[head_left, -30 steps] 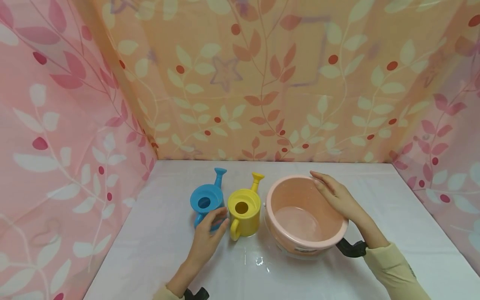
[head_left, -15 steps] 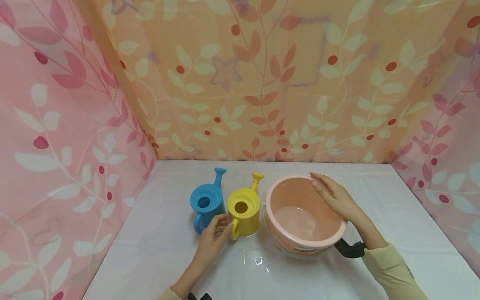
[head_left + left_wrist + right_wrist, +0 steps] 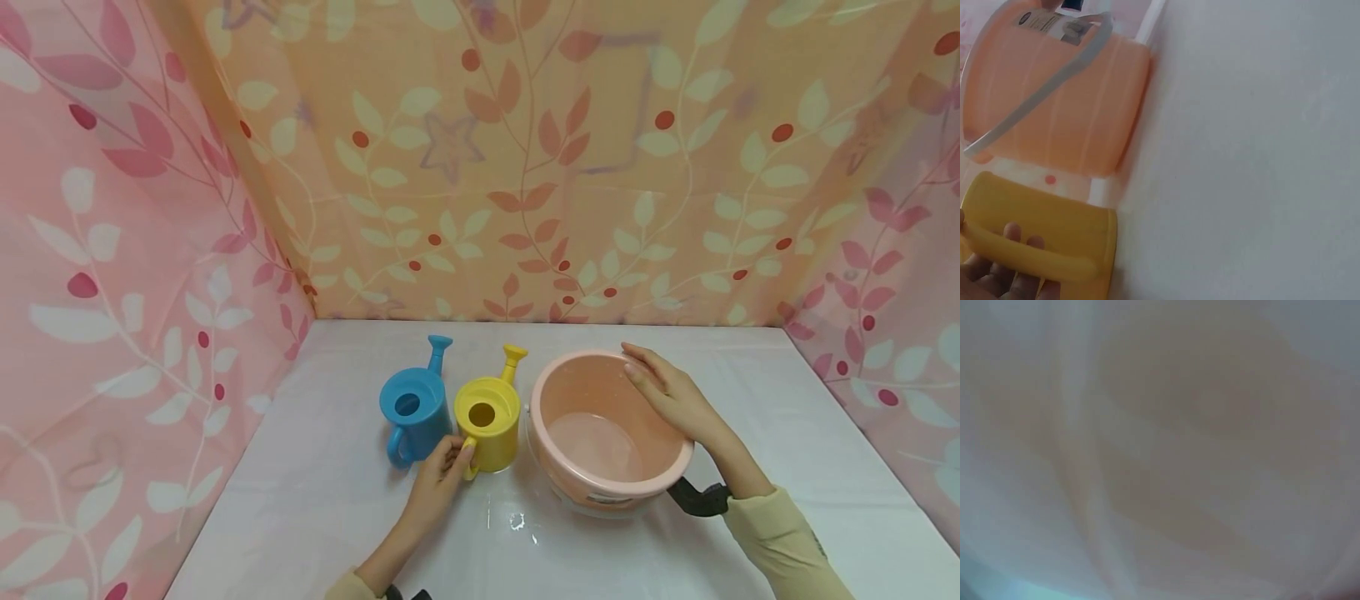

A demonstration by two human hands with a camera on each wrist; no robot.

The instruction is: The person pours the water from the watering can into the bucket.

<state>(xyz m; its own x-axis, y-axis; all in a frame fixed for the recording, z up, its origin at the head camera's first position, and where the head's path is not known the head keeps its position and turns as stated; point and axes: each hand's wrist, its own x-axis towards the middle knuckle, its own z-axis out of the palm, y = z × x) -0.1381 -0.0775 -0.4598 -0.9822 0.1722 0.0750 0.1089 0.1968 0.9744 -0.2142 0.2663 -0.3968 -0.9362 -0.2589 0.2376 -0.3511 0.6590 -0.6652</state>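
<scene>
My left hand (image 3: 435, 483) holds the handle of the yellow watering can (image 3: 498, 448), which stands upright on the table. In the left wrist view, fingers (image 3: 1017, 284) pass through the loop of its handle (image 3: 1054, 264). Just left of it stands the blue watering can (image 3: 426, 425), spout pointing to the back like the yellow one. My right hand (image 3: 678, 404) rests on the right rim of a pink bucket (image 3: 558, 471) with its fingers extended. The right wrist view is a blurred, pale close-up.
The bucket's grey-white bail handle (image 3: 1041, 95) slants down its side. White tabletop (image 3: 315, 500) surrounds the things, with wet, shiny spots (image 3: 517, 522) in front of the yellow can. Patterned cloth (image 3: 420, 192) encloses the back and sides.
My left hand has moved right from beside the blue watering can to the yellow one's handle and taken hold of it. The cans, the bucket and my right hand stay about where they were.
</scene>
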